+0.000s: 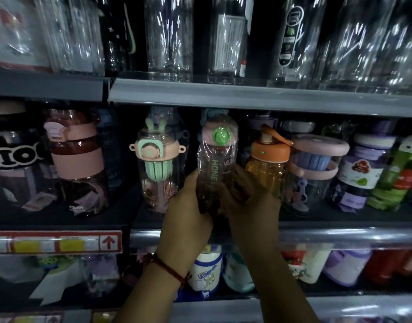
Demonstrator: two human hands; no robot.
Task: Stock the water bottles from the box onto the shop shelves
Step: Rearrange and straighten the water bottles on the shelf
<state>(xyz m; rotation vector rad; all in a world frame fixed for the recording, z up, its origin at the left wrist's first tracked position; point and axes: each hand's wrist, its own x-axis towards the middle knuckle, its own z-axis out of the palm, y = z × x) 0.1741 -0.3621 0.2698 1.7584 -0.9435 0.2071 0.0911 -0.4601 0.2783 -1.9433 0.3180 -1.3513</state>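
- Wrapped bottle (215, 164): clear plastic wrap, pinkish body, pink lid with a round green button (221, 136).
- It sits just left of the orange-lidded bottle (268, 166), in the same shelf bay. Bodies look close to touching at shoulder level, but contact can't be confirmed.
- Long axis near vertical, lid up, base down. The top leans slightly toward the orange-lidded bottle.
- Green button faces the camera. "HONE..." lettering runs down the body along the long axis.
- Lid top is higher than the orange lid, just under the shelf rail (247, 96) above it.
- Base is hidden behind the hands, so I can't tell if it's seated on the shelf deck.
- Left hand (186, 210): fingers wrapped around the lower body on the side away from the orange-lidded bottle, clamped on.
- Right hand (249, 201): fingers curled on the lower body on the side facing the orange-lidded bottle, also gripping. This hand overlaps the orange bottle's lower front.
- Red bracelet (167, 268) on the left wrist, below and left of the orange-lidded bottle.
- Rabbit-ear bottle (157, 159): further left of the orange-lidded bottle, beyond the wrapped one, upright.
- Pink-rimmed bottle (317, 159): just right of the orange-lidded bottle, upright.
- Frame is dark and the upper-shelf stock is motion-blurred.
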